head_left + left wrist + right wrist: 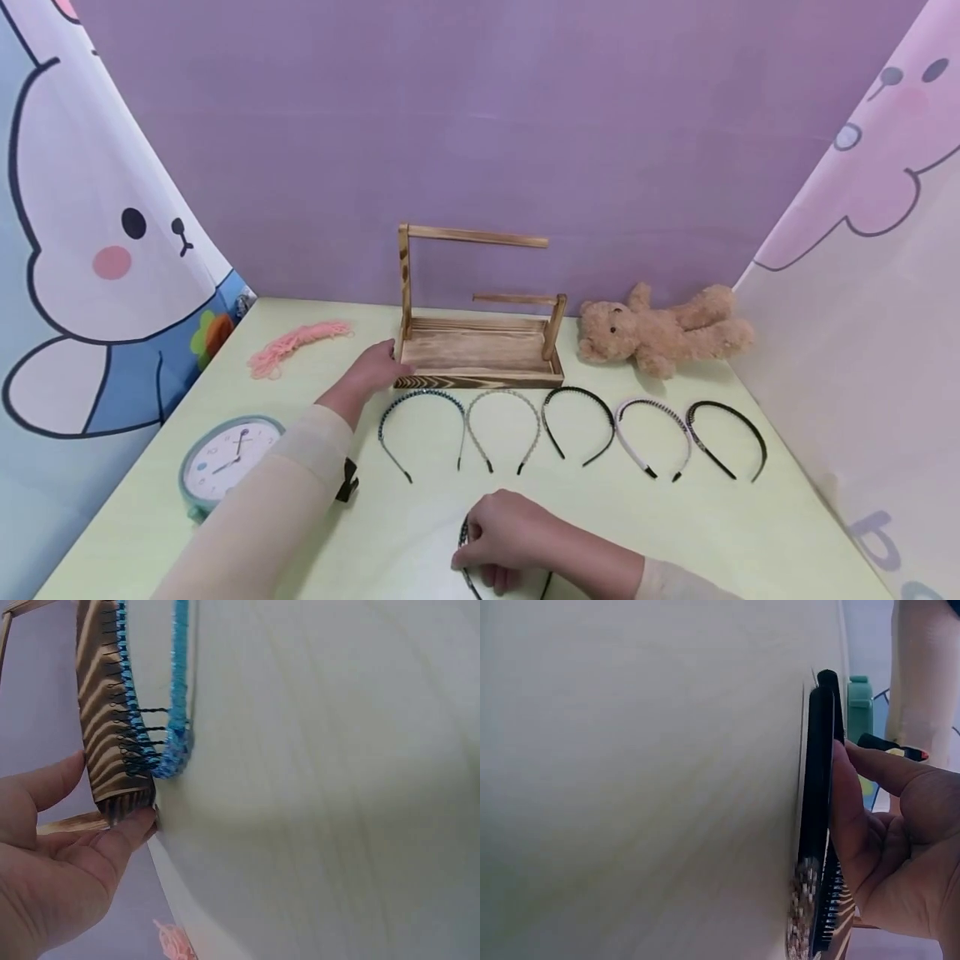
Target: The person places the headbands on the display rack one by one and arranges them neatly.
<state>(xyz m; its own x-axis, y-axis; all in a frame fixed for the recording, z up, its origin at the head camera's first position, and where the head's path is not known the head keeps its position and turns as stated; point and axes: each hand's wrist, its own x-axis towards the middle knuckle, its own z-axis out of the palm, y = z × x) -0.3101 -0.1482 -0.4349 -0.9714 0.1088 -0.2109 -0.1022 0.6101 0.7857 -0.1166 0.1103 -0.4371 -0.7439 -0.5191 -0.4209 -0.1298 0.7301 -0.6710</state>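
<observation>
My left hand [371, 371] grips the left end of a wooden tray [487, 382] that has two posts with a crossbar each. In the left wrist view, its thumb and fingers lie on either side of the tray's corner, near a blue beaded headband [178, 697]. Close to the front, my right hand [517, 533] pinches a dark headband [817, 795] with a glittery section, partly hidden by the hand. Between the hands and to the right stand, in a row, the blue headband, a pale beaded one [535, 417], a black one [606, 408], a lilac one [624, 432] and another black one [763, 450].
A brown teddy bear [675, 329] lies right of the tray, against the back wall. Pink yarn [296, 343] lies at the back left. A round green-rimmed clock [225, 458] is partly behind the left forearm. Printed curtains bound both sides.
</observation>
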